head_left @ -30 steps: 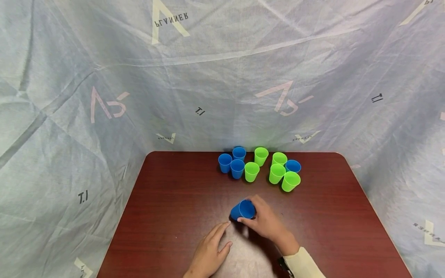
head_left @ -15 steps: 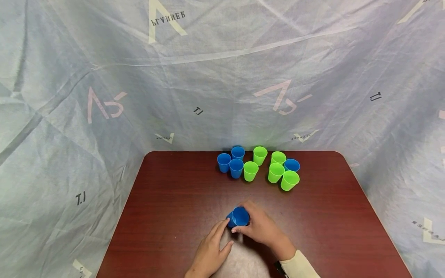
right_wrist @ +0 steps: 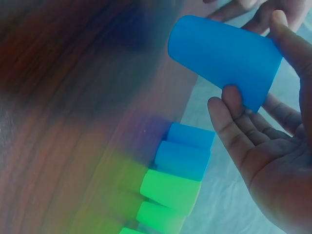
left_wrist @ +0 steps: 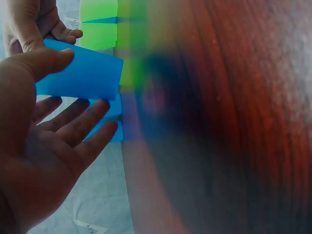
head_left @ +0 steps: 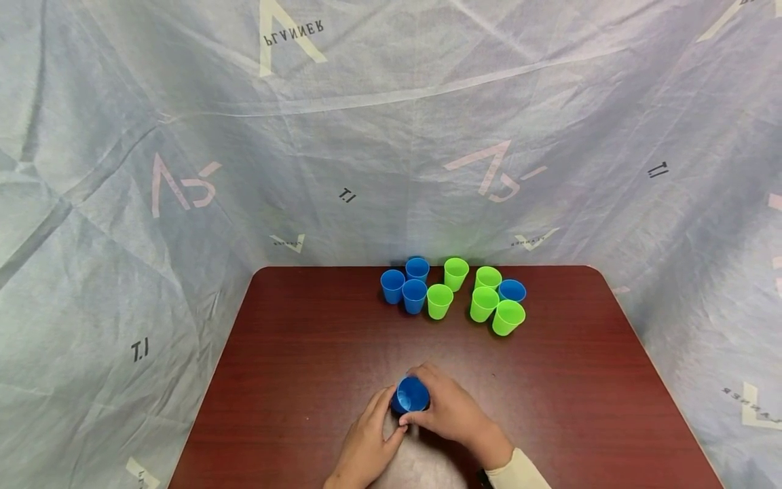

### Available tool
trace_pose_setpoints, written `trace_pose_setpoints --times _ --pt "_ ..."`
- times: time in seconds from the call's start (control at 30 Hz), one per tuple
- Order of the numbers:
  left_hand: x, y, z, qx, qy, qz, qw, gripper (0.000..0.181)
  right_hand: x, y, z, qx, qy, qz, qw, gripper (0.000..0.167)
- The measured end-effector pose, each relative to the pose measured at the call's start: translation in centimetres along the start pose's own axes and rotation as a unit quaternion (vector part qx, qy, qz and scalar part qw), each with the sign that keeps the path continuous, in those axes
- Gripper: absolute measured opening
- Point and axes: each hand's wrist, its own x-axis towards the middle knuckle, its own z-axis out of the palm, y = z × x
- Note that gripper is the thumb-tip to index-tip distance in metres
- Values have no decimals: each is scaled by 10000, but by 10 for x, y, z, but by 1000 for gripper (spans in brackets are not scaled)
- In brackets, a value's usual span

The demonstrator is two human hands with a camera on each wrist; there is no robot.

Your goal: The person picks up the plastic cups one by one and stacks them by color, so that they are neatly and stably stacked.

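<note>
Gripping a blue cup (head_left: 413,394) near its rim, the right hand (head_left: 455,406) had fingers curled about the wall from the right, pale sleeve (head_left: 519,470) behind. Left hand (head_left: 366,438) lay along the cup's other side, fingers fairly straight, tips at the wall, thumb toward the near side; how much it bore, could not tell. The cup sat between both hands, well in from the table's (head_left: 275,380) left and right edges and toward the near edge, which was out of frame. Long axis close to upright, mouth up.

Head view gave the cup's inside but hid most of its wall; left wrist view showed the left thumb crossing that wall, and right wrist view its taper toward the base. Whether the base met the table: unclear.

Farther off, toward the far edge: three blue cups (head_left: 414,297), then five green cups (head_left: 484,304) toward the right corner, and a lone blue cup (head_left: 512,291) behind the rightmost greens. All stood mouth up. Beyond the far edge hung a printed grey sheet (head_left: 391,163).
</note>
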Motion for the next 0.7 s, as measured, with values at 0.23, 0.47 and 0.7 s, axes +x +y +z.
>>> trace_pose_setpoints --times 0.23,0.47,0.7 --pt "1 -1 2 -265 19 -125 9996 78 -3 -4 7 148 -307 -168 9993 67" --pt "2 -3 8 -639 299 34 9975 81 -5 -4 13 191 -426 -107 9989 67" --pt "2 -5 13 -724 322 -136 9968 75 -6 -3 15 95 -429 -64 9990 69"
